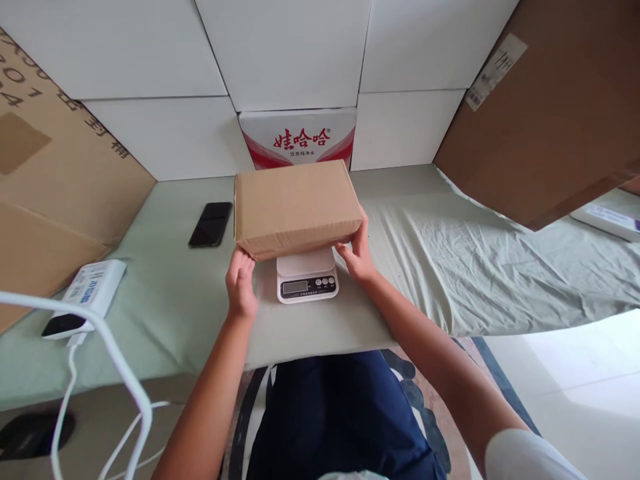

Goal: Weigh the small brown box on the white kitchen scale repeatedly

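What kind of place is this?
Probably a small home packing or shipping station: a closed cardboard box sits on a digital scale, with big cardboard cartons around a cloth-covered table.

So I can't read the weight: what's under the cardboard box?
A white digital scale sits under the cardboard box; its display and buttons show, but the weighing platform is mostly covered.
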The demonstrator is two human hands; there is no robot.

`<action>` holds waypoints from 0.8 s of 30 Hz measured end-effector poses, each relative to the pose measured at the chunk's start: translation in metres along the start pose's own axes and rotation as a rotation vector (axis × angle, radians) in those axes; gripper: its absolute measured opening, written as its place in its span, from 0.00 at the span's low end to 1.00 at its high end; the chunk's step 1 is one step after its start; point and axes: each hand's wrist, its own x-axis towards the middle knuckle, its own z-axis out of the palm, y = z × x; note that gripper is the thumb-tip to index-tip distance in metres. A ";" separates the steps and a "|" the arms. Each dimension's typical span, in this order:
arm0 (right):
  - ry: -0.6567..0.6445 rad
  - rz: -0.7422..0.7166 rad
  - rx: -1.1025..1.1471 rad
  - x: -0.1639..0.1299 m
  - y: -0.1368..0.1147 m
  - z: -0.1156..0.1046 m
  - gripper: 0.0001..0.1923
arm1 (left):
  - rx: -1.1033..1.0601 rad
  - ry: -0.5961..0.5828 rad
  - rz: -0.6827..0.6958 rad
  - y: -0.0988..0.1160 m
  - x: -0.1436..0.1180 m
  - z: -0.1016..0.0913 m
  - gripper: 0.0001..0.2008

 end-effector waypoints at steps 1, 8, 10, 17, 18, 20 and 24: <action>0.041 0.017 0.029 -0.008 -0.006 0.000 0.48 | 0.009 -0.002 -0.014 0.003 -0.008 -0.003 0.41; 0.104 0.085 0.103 -0.035 -0.025 -0.001 0.46 | 0.012 0.001 -0.088 0.006 -0.029 -0.009 0.42; 0.110 0.107 0.109 -0.033 -0.025 -0.001 0.47 | 0.010 -0.001 -0.096 0.003 -0.028 -0.010 0.42; 0.114 0.149 0.158 -0.030 -0.027 -0.001 0.46 | 0.029 0.004 -0.097 -0.001 -0.025 -0.012 0.40; 0.120 0.150 0.159 -0.030 -0.027 -0.001 0.46 | 0.027 0.007 -0.091 -0.001 -0.024 -0.012 0.40; 0.129 0.148 0.170 -0.030 -0.028 -0.001 0.44 | 0.024 0.013 -0.085 -0.002 -0.023 -0.012 0.39; 0.127 0.155 0.191 -0.029 -0.027 -0.002 0.41 | 0.026 0.023 -0.093 -0.004 -0.023 -0.014 0.40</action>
